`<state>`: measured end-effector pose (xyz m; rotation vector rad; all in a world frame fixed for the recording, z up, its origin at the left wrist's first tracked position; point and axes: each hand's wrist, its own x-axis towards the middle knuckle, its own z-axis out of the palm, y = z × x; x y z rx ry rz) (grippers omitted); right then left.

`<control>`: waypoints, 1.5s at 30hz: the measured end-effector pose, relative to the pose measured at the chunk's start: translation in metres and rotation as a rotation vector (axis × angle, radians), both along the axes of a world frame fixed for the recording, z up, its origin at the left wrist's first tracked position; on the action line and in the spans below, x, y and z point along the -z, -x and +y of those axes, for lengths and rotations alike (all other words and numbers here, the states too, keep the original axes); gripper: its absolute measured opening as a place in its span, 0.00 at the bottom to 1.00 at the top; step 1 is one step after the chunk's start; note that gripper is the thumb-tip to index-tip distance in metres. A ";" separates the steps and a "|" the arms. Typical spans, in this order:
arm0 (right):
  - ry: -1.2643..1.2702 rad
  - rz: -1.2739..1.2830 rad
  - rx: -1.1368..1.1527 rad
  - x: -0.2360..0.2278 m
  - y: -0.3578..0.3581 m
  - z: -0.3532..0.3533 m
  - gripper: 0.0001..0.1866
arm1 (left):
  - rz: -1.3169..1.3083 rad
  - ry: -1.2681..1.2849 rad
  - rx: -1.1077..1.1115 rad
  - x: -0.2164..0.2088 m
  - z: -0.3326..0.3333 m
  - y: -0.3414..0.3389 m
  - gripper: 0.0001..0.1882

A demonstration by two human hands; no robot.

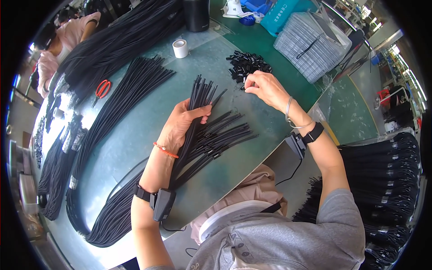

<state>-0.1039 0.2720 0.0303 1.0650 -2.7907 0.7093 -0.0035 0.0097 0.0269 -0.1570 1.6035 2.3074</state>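
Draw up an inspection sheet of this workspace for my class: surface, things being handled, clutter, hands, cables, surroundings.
Surface: green tabletop, glossy, with glare toward the left.
Things being handled: bundle of black cords; pile of small black pieces.
Clutter: white tape roll, red-handled scissors, black cylinder, gridded container.
Hands: left hand grips the bundle near its ends; right hand has fingertips pinched at the pile's near edge, any piece held unclear.
Cables: thin black leads run from both wrist devices.
Surroundings: person in pink at upper left; rows of black cords at lower right.
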 end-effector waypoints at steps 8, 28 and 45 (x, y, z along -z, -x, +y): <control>0.210 -0.122 -0.017 0.000 -0.001 0.006 0.04 | 0.005 0.004 -0.001 0.000 0.002 0.001 0.12; 0.042 -0.003 -0.153 0.004 -0.030 -0.006 0.07 | 0.034 0.062 0.035 0.003 -0.006 -0.001 0.13; 0.136 -0.001 -0.404 -0.027 -0.034 -0.053 0.06 | -0.044 -0.073 0.002 0.003 -0.003 -0.002 0.10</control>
